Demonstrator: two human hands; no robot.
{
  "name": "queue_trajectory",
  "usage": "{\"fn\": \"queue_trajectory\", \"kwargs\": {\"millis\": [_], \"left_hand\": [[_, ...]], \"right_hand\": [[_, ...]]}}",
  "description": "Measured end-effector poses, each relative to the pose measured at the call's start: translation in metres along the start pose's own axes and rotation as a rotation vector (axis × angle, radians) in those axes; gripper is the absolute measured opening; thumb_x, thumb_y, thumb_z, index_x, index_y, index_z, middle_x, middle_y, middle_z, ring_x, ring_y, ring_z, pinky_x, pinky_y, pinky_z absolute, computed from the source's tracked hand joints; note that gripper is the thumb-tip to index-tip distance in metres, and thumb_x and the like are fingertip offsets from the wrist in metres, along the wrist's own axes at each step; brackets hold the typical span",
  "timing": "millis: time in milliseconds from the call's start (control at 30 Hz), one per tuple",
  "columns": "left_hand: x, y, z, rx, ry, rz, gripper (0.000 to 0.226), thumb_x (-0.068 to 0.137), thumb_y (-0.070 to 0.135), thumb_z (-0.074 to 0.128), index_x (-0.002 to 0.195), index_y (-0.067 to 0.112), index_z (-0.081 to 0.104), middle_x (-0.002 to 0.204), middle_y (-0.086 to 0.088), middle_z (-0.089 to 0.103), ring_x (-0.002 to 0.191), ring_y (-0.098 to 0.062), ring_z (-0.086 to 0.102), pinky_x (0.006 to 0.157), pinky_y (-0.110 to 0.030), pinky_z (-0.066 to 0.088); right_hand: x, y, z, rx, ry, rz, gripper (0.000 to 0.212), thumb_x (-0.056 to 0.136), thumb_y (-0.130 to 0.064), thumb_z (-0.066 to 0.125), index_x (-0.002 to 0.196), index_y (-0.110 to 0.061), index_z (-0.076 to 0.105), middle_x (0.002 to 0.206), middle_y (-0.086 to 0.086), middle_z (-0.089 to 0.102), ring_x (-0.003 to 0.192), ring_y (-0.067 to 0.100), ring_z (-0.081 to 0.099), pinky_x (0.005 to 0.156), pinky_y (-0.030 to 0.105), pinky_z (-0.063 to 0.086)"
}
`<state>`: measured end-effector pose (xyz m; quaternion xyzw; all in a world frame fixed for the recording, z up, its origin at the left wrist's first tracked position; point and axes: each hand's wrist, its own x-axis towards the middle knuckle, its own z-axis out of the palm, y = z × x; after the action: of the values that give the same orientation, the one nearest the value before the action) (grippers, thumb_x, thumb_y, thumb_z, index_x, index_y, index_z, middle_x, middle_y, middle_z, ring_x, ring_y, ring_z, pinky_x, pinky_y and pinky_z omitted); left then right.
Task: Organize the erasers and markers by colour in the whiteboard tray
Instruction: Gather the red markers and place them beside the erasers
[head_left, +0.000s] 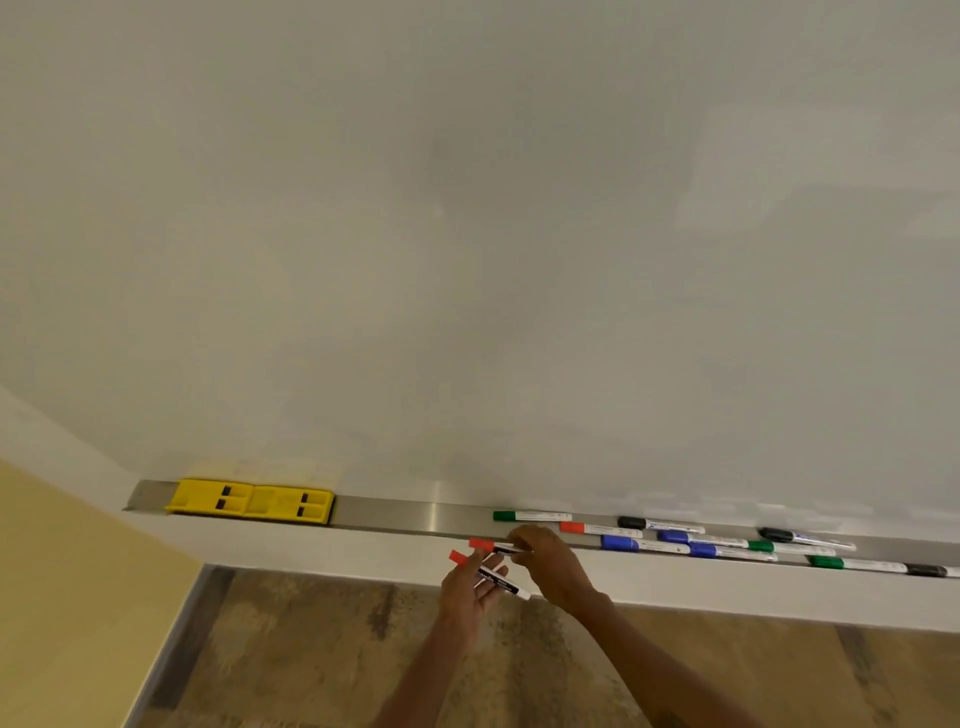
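Observation:
A long metal tray (405, 512) runs under the whiteboard. Two yellow erasers (249, 501) lie side by side at its left end. My left hand (470, 590) holds a red-capped marker (488, 574) just below the tray's front edge. My right hand (550, 564) pinches a second red-capped marker (488, 545) at the tray's front lip. Further right in the tray lie a green marker (530, 516), a red one (597, 529), black ones (657, 524) and blue ones (644, 544), mixed together.
The whiteboard (467, 234) fills the upper view. More green (857, 564) and black markers (805, 538) lie towards the tray's right end. A yellow wall (67, 597) stands at the left, and wood-pattern floor (311, 649) lies below.

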<state>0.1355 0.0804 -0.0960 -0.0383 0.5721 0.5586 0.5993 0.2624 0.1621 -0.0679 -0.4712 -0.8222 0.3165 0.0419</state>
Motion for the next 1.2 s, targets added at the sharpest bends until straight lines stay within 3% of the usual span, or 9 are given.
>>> {"fn": "queue_trajectory", "kwargs": {"millis": [200, 300, 367, 467, 533, 733, 967, 1200], "left_hand": [[-0.007, -0.008, 0.015, -0.020, -0.076, 0.047, 0.034, 0.095, 0.019, 0.057, 0.120, -0.005, 0.060, 0.109, -0.022, 0.070, 0.102, -0.034, 0.069, 0.073, -0.034, 0.062], [-0.009, -0.013, 0.021, -0.031, -0.085, 0.042, 0.036, 0.096, 0.018, 0.057, 0.122, -0.006, 0.058, 0.114, -0.024, 0.068, 0.104, -0.034, 0.068, 0.078, -0.036, 0.060], [-0.010, -0.015, 0.024, -0.053, -0.087, 0.027, 0.036, 0.096, 0.018, 0.055, 0.123, -0.007, 0.057, 0.120, -0.024, 0.066, 0.108, -0.037, 0.066, 0.085, -0.041, 0.057], [-0.011, -0.018, 0.027, -0.071, -0.082, 0.018, 0.037, 0.098, 0.018, 0.051, 0.125, -0.008, 0.054, 0.125, -0.022, 0.064, 0.112, -0.041, 0.062, 0.093, -0.049, 0.051], [-0.012, -0.020, 0.026, -0.086, -0.070, 0.014, 0.037, 0.099, 0.017, 0.049, 0.126, -0.008, 0.053, 0.127, -0.023, 0.062, 0.115, -0.044, 0.060, 0.096, -0.051, 0.049], [-0.015, -0.025, 0.025, -0.127, -0.030, 0.013, 0.036, 0.099, 0.015, 0.048, 0.128, -0.006, 0.051, 0.129, -0.025, 0.061, 0.112, -0.045, 0.061, 0.097, -0.053, 0.048], [-0.014, -0.025, 0.028, -0.136, -0.051, 0.028, 0.033, 0.095, 0.009, 0.055, 0.125, -0.006, 0.054, 0.124, -0.023, 0.065, 0.104, -0.039, 0.067, 0.076, -0.042, 0.062], [-0.011, -0.020, 0.031, -0.136, -0.059, 0.033, 0.035, 0.095, 0.005, 0.054, 0.128, -0.007, 0.052, 0.128, -0.024, 0.062, 0.102, -0.040, 0.065, 0.092, -0.050, 0.051]], "right_hand": [[-0.023, -0.003, 0.000, 0.154, -0.001, 0.003, 0.022, 0.096, -0.021, 0.056, 0.115, -0.022, 0.068, 0.116, -0.001, 0.070, 0.103, 0.013, 0.064, 0.096, 0.031, 0.053], [-0.029, 0.004, -0.010, 0.122, -0.002, -0.006, 0.026, 0.099, -0.026, 0.051, 0.121, -0.028, 0.065, 0.123, -0.004, 0.068, 0.111, 0.012, 0.062, 0.097, 0.028, 0.050], [-0.030, 0.016, -0.023, 0.066, 0.086, 0.045, 0.026, 0.100, -0.029, 0.049, 0.121, -0.028, 0.064, 0.125, -0.005, 0.066, 0.113, 0.013, 0.060, 0.094, 0.028, 0.049], [-0.031, 0.042, -0.045, -0.064, 0.189, 0.115, 0.026, 0.099, -0.021, 0.049, 0.121, -0.023, 0.062, 0.127, -0.001, 0.061, 0.117, 0.018, 0.057, 0.089, 0.029, 0.052], [-0.031, 0.059, -0.056, -0.166, 0.186, 0.136, 0.031, 0.099, -0.019, 0.052, 0.128, -0.020, 0.057, 0.135, -0.002, 0.055, 0.126, 0.017, 0.050, 0.095, 0.031, 0.052], [-0.025, 0.077, -0.062, -0.341, 0.084, 0.141, 0.034, 0.099, -0.020, 0.051, 0.133, -0.017, 0.050, 0.140, 0.001, 0.050, 0.130, 0.017, 0.046, 0.101, 0.030, 0.050], [-0.018, 0.082, -0.057, -0.381, 0.049, 0.090, 0.035, 0.098, -0.018, 0.052, 0.133, -0.019, 0.050, 0.142, -0.001, 0.048, 0.133, 0.016, 0.043, 0.099, 0.027, 0.050], [-0.018, 0.081, -0.058, -0.416, 0.066, -0.009, 0.042, 0.098, -0.020, 0.052, 0.139, -0.023, 0.043, 0.146, -0.002, 0.044, 0.136, 0.015, 0.042, 0.104, 0.026, 0.047]]}}
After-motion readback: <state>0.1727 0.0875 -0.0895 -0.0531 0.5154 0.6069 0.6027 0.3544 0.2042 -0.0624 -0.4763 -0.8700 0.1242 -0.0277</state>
